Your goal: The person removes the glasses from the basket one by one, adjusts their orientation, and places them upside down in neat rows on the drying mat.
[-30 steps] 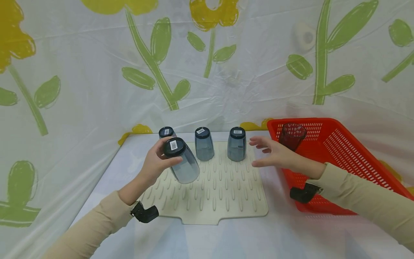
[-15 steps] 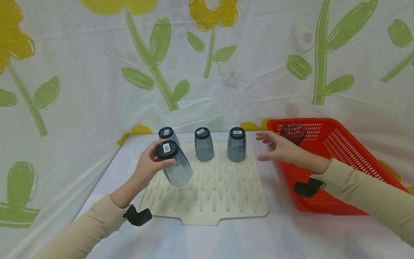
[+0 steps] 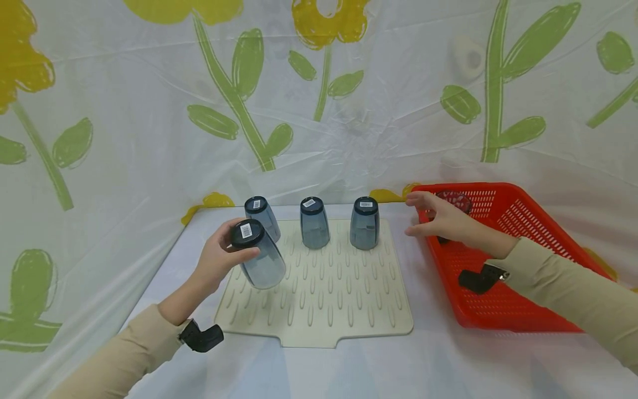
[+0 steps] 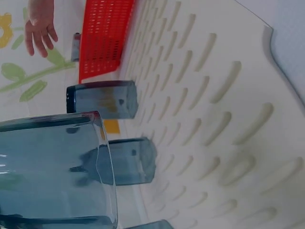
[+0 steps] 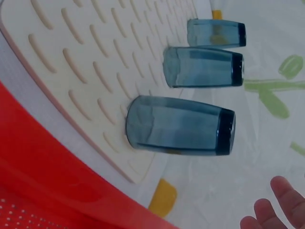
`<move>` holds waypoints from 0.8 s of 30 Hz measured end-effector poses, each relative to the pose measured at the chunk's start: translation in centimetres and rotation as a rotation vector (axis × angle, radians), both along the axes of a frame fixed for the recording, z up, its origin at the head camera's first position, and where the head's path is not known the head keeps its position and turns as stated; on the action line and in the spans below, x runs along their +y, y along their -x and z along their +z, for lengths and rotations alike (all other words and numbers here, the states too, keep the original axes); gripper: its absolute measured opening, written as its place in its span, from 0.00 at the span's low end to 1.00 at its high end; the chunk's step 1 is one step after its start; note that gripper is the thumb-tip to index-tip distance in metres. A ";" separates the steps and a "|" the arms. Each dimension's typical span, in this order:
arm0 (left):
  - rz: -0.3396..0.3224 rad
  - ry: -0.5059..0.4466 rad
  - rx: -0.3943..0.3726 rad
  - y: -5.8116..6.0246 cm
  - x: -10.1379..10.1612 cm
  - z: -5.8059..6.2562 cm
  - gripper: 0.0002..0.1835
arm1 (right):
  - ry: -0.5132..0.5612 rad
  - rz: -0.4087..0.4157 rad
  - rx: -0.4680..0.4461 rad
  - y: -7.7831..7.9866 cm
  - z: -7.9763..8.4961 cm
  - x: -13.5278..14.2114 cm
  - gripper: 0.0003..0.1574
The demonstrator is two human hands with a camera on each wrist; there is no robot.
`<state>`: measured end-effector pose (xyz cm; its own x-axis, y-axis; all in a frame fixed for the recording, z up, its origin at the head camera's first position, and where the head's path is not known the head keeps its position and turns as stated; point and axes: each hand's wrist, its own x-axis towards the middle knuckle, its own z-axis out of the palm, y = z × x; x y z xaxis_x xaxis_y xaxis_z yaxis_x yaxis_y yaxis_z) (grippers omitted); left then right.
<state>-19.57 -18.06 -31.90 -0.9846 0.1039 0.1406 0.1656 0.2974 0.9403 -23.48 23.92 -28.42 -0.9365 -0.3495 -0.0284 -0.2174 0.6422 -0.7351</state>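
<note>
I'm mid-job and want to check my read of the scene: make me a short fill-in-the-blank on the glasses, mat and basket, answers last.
1. The left grip holds a glass nearer its ____ (base or rim).
2. The glasses standing upside down on the mat number ____.
3. The right grip is holding ____.
4. The basket is coloured ____.

Missing words: base; three; nothing; red.

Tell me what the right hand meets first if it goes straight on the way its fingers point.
Probably the rightmost upturned glass on the cream mat, though the right hand may pass over it; depth is unclear.
</note>
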 end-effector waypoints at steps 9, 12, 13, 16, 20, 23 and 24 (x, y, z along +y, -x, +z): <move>0.027 0.020 -0.002 -0.2 -0.6 -0.3 0.33 | -0.024 -0.029 -0.005 1.1 0.3 1.1 0.48; 0.045 0.036 -0.011 -0.3 -0.8 -0.6 0.33 | -0.042 -0.044 0.010 1.4 0.4 1.3 0.49; 0.051 0.041 -0.015 -0.3 -0.9 -0.7 0.33 | -0.042 -0.048 0.014 1.5 0.4 1.4 0.49; 0.061 0.046 -0.029 -0.3 -1.2 -1.0 0.33 | -0.031 -0.064 0.024 1.8 0.6 1.9 0.50; 0.072 0.052 -0.040 -0.3 -1.6 -1.3 0.34 | -0.025 -0.083 0.016 2.3 0.8 2.6 0.52; 0.080 0.057 -0.041 -0.3 -1.9 -1.4 0.33 | -0.029 -0.095 0.008 2.7 0.8 3.1 0.52; 0.080 0.057 -0.041 -0.4 -2.0 -1.5 0.33 | -0.026 -0.099 0.005 2.8 0.8 3.3 0.52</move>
